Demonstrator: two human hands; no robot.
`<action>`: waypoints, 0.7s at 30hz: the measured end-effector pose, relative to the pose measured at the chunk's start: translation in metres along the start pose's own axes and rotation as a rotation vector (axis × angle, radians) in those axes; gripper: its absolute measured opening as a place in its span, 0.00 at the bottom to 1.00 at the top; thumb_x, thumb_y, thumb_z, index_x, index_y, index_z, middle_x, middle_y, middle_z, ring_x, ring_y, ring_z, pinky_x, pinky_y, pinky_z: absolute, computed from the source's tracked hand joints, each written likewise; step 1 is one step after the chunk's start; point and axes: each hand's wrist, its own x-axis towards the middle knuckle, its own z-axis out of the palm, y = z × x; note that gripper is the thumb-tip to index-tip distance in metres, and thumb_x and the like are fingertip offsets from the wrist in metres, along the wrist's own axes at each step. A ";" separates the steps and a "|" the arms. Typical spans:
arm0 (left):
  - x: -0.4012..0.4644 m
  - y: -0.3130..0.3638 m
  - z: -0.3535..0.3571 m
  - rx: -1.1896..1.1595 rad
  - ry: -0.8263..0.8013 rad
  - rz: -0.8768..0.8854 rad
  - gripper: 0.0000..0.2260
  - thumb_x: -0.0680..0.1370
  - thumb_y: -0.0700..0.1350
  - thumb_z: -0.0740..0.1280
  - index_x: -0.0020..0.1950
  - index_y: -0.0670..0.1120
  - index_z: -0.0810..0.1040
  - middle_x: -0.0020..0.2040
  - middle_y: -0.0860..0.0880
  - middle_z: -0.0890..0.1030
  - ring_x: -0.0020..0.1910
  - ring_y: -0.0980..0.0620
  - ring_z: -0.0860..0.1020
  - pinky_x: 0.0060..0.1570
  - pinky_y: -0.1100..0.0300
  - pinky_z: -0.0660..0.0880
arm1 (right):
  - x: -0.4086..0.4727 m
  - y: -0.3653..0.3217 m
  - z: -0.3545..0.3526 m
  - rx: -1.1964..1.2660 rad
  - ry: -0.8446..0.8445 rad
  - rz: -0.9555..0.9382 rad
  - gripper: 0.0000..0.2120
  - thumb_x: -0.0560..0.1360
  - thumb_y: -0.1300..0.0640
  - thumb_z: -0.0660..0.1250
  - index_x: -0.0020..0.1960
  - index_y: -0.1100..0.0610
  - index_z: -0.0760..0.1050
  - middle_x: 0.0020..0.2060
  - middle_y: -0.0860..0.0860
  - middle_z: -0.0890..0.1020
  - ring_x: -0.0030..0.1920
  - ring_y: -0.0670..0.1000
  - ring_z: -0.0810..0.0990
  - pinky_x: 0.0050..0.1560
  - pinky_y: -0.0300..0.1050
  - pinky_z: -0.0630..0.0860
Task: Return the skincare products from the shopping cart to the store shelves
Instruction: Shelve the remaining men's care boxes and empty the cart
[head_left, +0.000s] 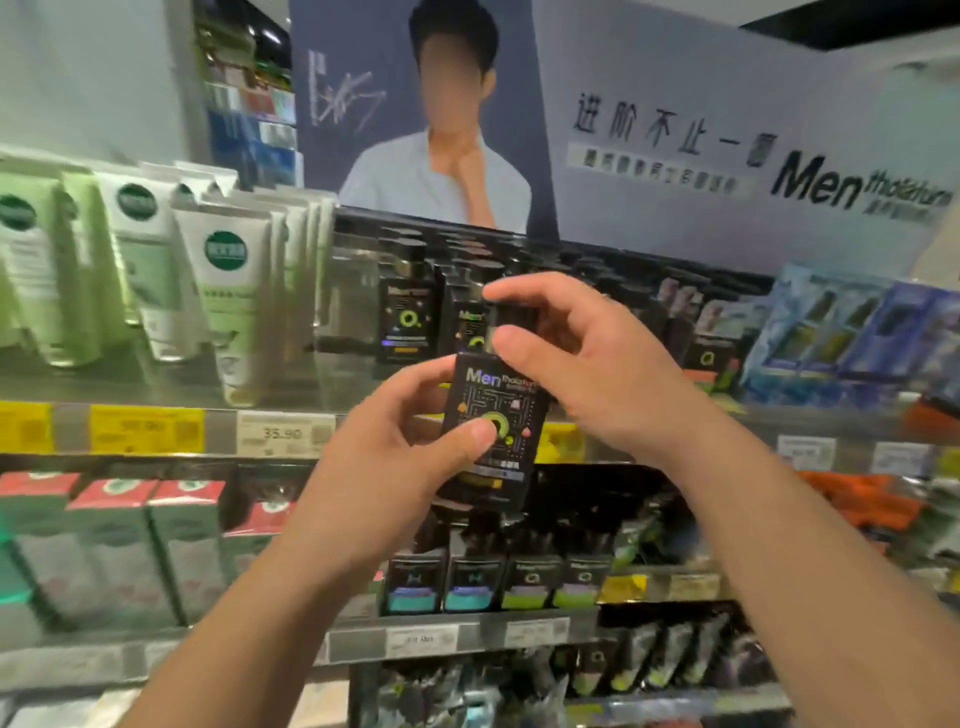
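At frame centre, the left hand (395, 441) grips a black bottle (493, 421) by its body, thumb across the label; the right hand (582, 358) pinches its cap. It looks light, rigid, smooth-sided: hold the flat sides.

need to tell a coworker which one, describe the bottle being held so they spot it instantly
Below the big Men banner, in front of the top shelf's dark bottles, the left hand and right hand grip a black flat bottle. Unlike its shelved neighbours, it is off the shelf, showing a green ring in a maze print.
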 end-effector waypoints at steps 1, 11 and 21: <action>0.003 0.004 -0.007 0.008 0.018 0.018 0.19 0.76 0.39 0.75 0.64 0.55 0.80 0.56 0.52 0.86 0.54 0.49 0.85 0.59 0.46 0.80 | 0.011 -0.008 -0.001 -0.042 -0.028 -0.033 0.13 0.79 0.50 0.72 0.63 0.43 0.79 0.52 0.42 0.84 0.50 0.46 0.82 0.59 0.52 0.80; 0.021 0.034 -0.033 0.306 0.152 0.140 0.26 0.78 0.50 0.70 0.53 0.86 0.67 0.61 0.69 0.74 0.59 0.76 0.72 0.61 0.71 0.67 | 0.100 -0.067 -0.012 -0.369 -0.189 -0.153 0.13 0.78 0.50 0.74 0.61 0.47 0.80 0.51 0.44 0.85 0.49 0.44 0.83 0.50 0.34 0.78; 0.041 0.017 -0.052 0.478 0.168 0.068 0.34 0.82 0.48 0.65 0.83 0.57 0.52 0.71 0.65 0.60 0.70 0.68 0.58 0.69 0.66 0.54 | 0.148 -0.056 0.018 -0.659 -0.242 -0.137 0.15 0.77 0.48 0.74 0.62 0.47 0.80 0.53 0.46 0.83 0.52 0.47 0.80 0.47 0.31 0.73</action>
